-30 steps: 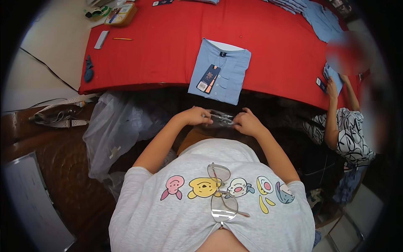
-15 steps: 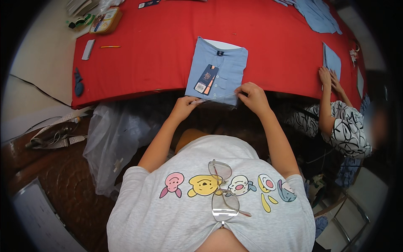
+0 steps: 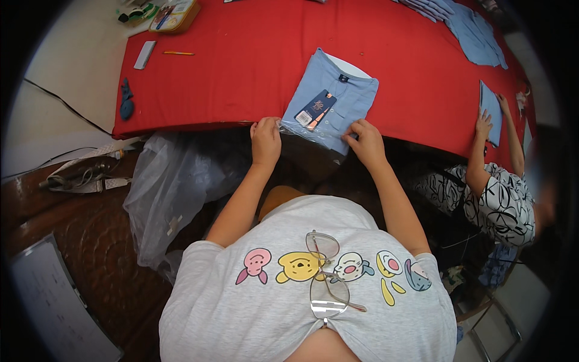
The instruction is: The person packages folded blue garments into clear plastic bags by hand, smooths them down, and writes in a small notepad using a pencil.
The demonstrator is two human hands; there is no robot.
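A folded light-blue shirt [image 3: 356, 99] lies at the table's front edge, its lower end overhanging. A dark navy hang tag [image 3: 315, 108] with a white label rests on its front, and white card shows inside the collar. Clear plastic film [image 3: 304, 134] covers its lower part. My left hand [image 3: 266, 143] is closed at the shirt's lower left corner, its fingers pinching the film's edge. At the lower right side, my right hand [image 3: 366, 142] pinches the edge of the film or shirt; which layers it holds I cannot tell.
The table has a red cloth [image 3: 229, 78]. On it are a notepad [image 3: 145, 55], an orange pencil [image 3: 179, 53], a plastic tub [image 3: 175, 15] and more blue shirts [image 3: 473, 36]. At right, a co-worker handles a folded blue garment [image 3: 490, 111]. Clear plastic sheeting [image 3: 166, 193] hangs below the edge.
The shirt has turned a little clockwise. My left hand has moved outward to the left; my right hand has come nearer along the shirt's side. The co-worker's hands have spread apart. The view has shifted.
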